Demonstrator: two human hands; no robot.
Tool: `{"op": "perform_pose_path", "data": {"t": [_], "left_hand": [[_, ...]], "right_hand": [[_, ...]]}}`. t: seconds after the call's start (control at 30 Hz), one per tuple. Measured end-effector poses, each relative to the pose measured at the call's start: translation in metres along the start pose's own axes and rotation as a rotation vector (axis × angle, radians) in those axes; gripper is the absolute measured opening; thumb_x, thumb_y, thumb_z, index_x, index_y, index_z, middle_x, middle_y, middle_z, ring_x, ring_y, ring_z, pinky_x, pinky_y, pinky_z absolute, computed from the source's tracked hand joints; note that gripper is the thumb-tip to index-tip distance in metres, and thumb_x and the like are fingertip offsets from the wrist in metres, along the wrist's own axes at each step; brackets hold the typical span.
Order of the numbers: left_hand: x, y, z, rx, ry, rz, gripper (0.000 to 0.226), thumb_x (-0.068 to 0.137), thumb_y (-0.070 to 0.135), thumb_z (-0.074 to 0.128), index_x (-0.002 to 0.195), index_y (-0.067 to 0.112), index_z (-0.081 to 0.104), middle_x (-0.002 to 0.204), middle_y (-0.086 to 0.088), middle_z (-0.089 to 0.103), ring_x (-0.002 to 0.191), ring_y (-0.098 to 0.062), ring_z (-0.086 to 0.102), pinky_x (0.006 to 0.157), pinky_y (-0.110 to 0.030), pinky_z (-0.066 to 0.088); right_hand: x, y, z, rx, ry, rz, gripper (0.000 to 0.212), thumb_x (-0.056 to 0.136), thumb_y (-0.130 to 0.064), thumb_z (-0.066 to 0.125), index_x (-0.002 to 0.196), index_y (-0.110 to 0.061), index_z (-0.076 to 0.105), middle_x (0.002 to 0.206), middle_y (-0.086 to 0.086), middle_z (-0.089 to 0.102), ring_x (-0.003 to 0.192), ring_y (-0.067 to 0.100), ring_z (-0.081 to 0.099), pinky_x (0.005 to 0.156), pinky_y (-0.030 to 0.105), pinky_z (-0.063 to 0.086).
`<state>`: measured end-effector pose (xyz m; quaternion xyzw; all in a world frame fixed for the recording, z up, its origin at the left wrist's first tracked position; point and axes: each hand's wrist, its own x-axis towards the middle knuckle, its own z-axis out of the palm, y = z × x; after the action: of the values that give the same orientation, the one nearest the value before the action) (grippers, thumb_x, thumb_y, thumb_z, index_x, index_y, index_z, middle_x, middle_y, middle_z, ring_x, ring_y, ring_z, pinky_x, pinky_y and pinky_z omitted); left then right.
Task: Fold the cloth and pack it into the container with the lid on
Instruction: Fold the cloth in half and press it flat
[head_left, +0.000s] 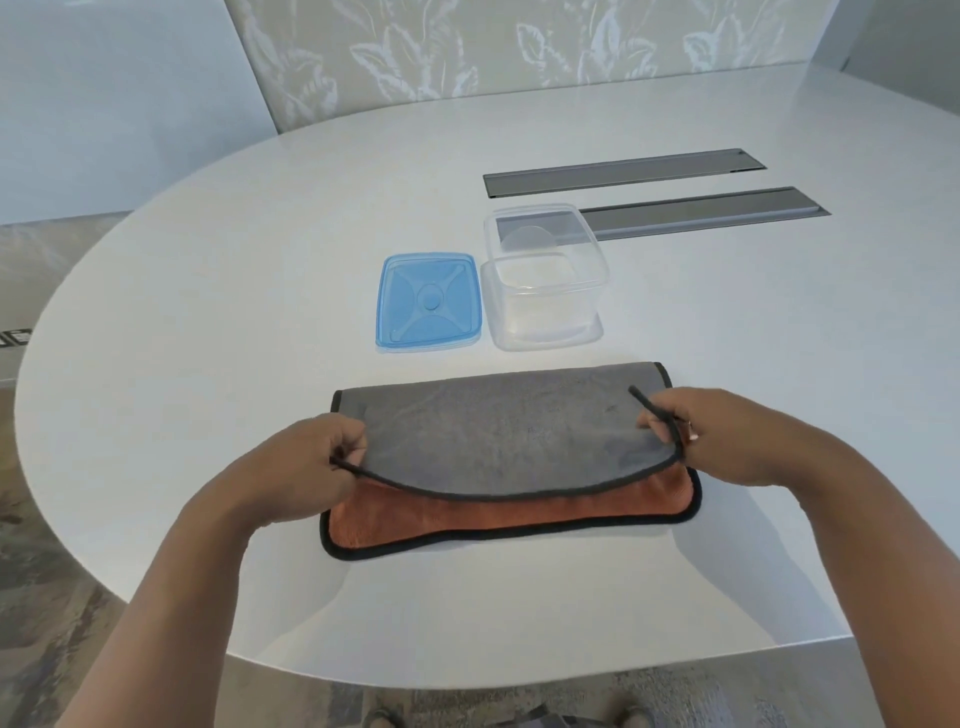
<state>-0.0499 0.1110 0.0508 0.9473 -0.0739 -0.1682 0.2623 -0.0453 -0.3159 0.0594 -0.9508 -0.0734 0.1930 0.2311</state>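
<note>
A cloth (498, 431), grey on one face and orange on the other with a black hem, lies on the white table (208, 364) in front of me. Its far half is doubled over toward me, grey side up, leaving an orange strip showing at the near edge. My left hand (317, 457) pinches the left corner of the folded flap, and my right hand (691, 431) pinches the right corner, both slightly lifted. Beyond the cloth stands a clear plastic container (545, 280), open and empty. Its blue lid (428, 304) lies flat just to its left.
Two long grey cable-slot covers (623, 171) (701, 210) are set into the table behind the container. The table's rounded edge curves close to me, with patterned floor (52, 597) below and a leaf-patterned wall panel at the back.
</note>
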Motion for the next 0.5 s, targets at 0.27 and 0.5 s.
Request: {"op": "perform_pose_path", "data": {"t": [0.27, 0.5], "left_hand": [[-0.003, -0.004, 0.002, 0.105, -0.186, -0.145, 0.061, 0.044, 0.086, 0.078, 0.093, 0.051, 0.065, 0.102, 0.026, 0.063, 0.103, 0.002, 0.055, 0.087, -0.027, 0.046], [0.015, 0.011, 0.035, 0.002, 0.152, 0.161, 0.019, 0.085, 0.056, 0.071, 0.095, 0.044, 0.061, 0.105, 0.022, 0.060, 0.103, 0.003, 0.056, 0.090, -0.030, 0.049]], "right_hand": [[-0.015, -0.010, -0.011, -0.010, -0.180, 0.088, 0.054, 0.047, -0.055, 0.086, 0.091, -0.036, 0.061, 0.125, -0.002, 0.065, 0.117, 0.022, 0.063, 0.095, 0.046, 0.054], [-0.004, -0.005, -0.009, -0.005, -0.158, 0.074, 0.094, 0.046, -0.104, 0.055, 0.072, -0.013, 0.057, 0.124, 0.010, 0.071, 0.118, 0.027, 0.065, 0.103, 0.048, 0.048]]}}
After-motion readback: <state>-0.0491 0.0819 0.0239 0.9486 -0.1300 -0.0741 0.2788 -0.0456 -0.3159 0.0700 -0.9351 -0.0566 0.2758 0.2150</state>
